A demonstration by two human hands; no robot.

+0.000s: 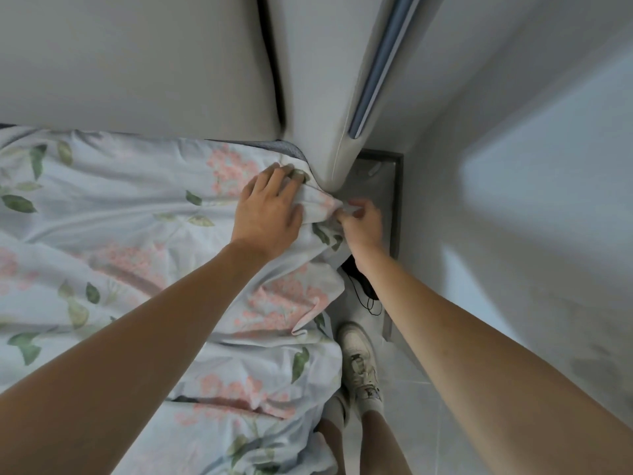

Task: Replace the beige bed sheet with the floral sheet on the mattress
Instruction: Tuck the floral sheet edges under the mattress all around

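L hand (270, 210) flat; R hand (363, 222) (seemingly) pinching.

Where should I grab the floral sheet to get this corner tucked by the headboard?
Probably at the bunched corner of the floral sheet, coming from the mattress's outer side. The right hand already pinches that fold there, while the left hand presses the fabric flat on top beside the headboard, so the loose edge hangs within reach.
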